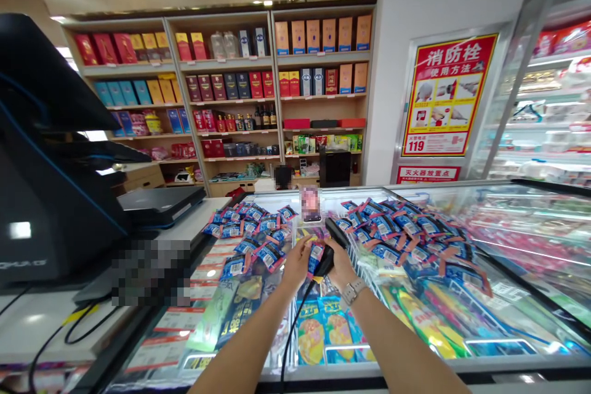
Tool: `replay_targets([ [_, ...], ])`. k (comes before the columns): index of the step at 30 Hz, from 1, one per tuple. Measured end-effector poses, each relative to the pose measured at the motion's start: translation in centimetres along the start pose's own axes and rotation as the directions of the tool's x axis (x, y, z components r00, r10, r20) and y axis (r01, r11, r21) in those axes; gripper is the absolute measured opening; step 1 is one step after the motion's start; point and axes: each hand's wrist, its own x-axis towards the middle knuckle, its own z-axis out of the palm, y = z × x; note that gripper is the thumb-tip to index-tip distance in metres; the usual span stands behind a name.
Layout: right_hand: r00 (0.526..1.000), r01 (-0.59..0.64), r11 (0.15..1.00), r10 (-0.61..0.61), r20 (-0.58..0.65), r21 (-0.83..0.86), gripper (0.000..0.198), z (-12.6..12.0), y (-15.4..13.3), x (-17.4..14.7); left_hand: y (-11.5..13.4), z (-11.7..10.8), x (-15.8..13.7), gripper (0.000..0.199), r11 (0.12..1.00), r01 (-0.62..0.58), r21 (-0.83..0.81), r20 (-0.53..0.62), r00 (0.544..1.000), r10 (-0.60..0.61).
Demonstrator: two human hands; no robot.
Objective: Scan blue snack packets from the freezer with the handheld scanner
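Observation:
My left hand (pixel 296 263) is closed on a small blue and pink snack packet (pixel 316 253) over the middle of the glass-topped freezer (pixel 217 375). Close beside it, my right hand (pixel 340 266) wraps round a black handheld barcode scanner (pixel 337 233), whose dark head points up and away from me. A black cord (pixel 295 314) runs from the scanner down toward the front edge. Matching packets lie in a loose pile (pixel 256 221) to the left of my hands and a bigger pile (pixel 397 225) to the right. My fingers partly cover the held packet.
A dark checkout terminal (pixel 55 197) and a flat black device (pixel 161 203) stand on the counter at left. Bagged goods (pixel 323 332) show under the freezer glass. Behind are shelves of boxes (pixel 231 86), and a red-framed sign (pixel 450 95) hangs on the wall.

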Motion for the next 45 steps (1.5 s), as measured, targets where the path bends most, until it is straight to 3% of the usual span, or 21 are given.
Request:
replay_targets([
  [5, 1.000, 0.021, 0.983, -0.017, 0.022, -0.182, 0.026, 0.0, -0.7, -0.5, 0.1, -1.0, 0.3, 0.042, 0.998, -0.013, 0.066, -0.154, 0.988, 0.023],
  [9, 0.997, -0.033, 0.978, 0.019, -0.069, -0.206, 0.021, 0.0, -0.9, -0.7, 0.2, -1.5, 0.8, 0.051, 0.998, 0.002, -0.067, -0.231, 0.973, -0.018],
  [11, 0.989, -0.004, 0.991, -0.016, -0.146, -0.131, 0.023, 0.0, -0.9, -0.6, 0.1, -1.3, 0.9, 0.056, 0.979, 0.064, -0.194, -0.190, 0.977, -0.101],
  [15, 0.972, 0.079, 0.997, -0.082, -0.218, -0.022, 0.026, 0.2, -0.9, -0.4, -0.1, -0.7, 0.9, 0.051, 0.898, 0.257, -0.357, 0.049, 0.965, -0.257],
  [20, 0.965, 0.086, 0.991, -0.108, -0.238, -0.101, 0.032, 0.8, -1.1, -0.7, -0.5, -0.5, 1.2, 0.047, 0.878, 0.257, -0.404, -0.036, 0.955, -0.296],
  [24, 0.982, 0.075, 0.981, -0.104, -0.156, -0.180, 0.031, 0.6, -2.1, -1.0, -1.1, -1.8, 1.8, 0.049, 0.923, 0.215, -0.320, -0.132, 0.954, -0.268],
  [28, 0.998, 0.031, 0.953, -0.013, 0.063, -0.301, 0.020, 0.3, -3.7, -2.0, -1.6, -4.1, 2.4, 0.045, 0.955, 0.219, -0.198, -0.312, 0.910, -0.274],
  [30, 0.983, 0.009, 0.889, 0.075, 0.165, -0.458, 0.018, 0.5, -4.1, -2.7, -1.7, -4.9, 2.6, 0.045, 0.944, 0.226, -0.241, -0.351, 0.887, -0.302],
  [33, 0.960, 0.087, 0.772, 0.103, 0.259, -0.630, 0.017, 1.1, -3.9, -3.8, -1.9, -5.3, 2.7, 0.045, 0.929, 0.229, -0.291, -0.360, 0.873, -0.328],
  [45, 0.954, 0.173, 0.634, 0.081, 0.287, -0.754, 0.029, 1.4, -3.4, -4.3, -1.6, -5.0, 2.5, 0.042, 0.922, 0.249, -0.296, -0.385, 0.853, -0.353],
])
